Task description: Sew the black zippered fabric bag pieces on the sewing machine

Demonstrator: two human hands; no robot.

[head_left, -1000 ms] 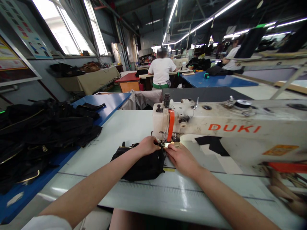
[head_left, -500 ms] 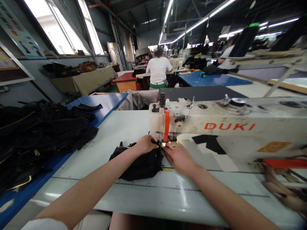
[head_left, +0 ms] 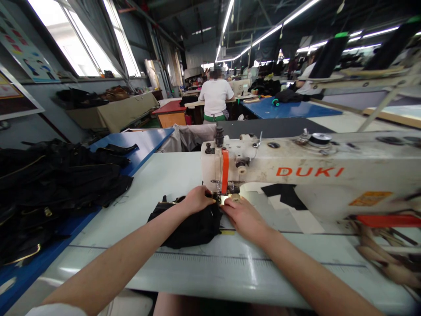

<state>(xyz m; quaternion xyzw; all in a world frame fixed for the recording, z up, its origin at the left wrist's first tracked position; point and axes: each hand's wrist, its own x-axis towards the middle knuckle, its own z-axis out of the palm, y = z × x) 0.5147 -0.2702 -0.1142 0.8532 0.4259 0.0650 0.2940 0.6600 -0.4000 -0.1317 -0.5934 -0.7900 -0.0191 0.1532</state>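
A bundled black fabric piece [head_left: 194, 226] with a gold zipper along its far edge lies on the pale sewing table, left of the needle area. My left hand [head_left: 198, 200] pinches its upper right edge close to the presser foot [head_left: 219, 199]. From the other side, my right hand [head_left: 245, 217] has its fingers drawn together, with the tips at the fabric's edge beside the foot. What lies directly under those fingertips is mostly hidden. Above both hands stands the white sewing machine [head_left: 263, 162] with an orange lever guard [head_left: 225, 172], its small lamp lit.
Black zippered garments [head_left: 59, 184] are heaped on a blue table [head_left: 149, 142] at left. Black and white scraps [head_left: 286, 197] lie under the machine arm. A ruler scale [head_left: 243, 259] runs along the table's front. Ahead, a person in white [head_left: 216, 97] sits facing away.
The whole view has shifted slightly, so the machine appears a little further left. Both hands keep the same places at the presser foot, and the fabric has barely moved.
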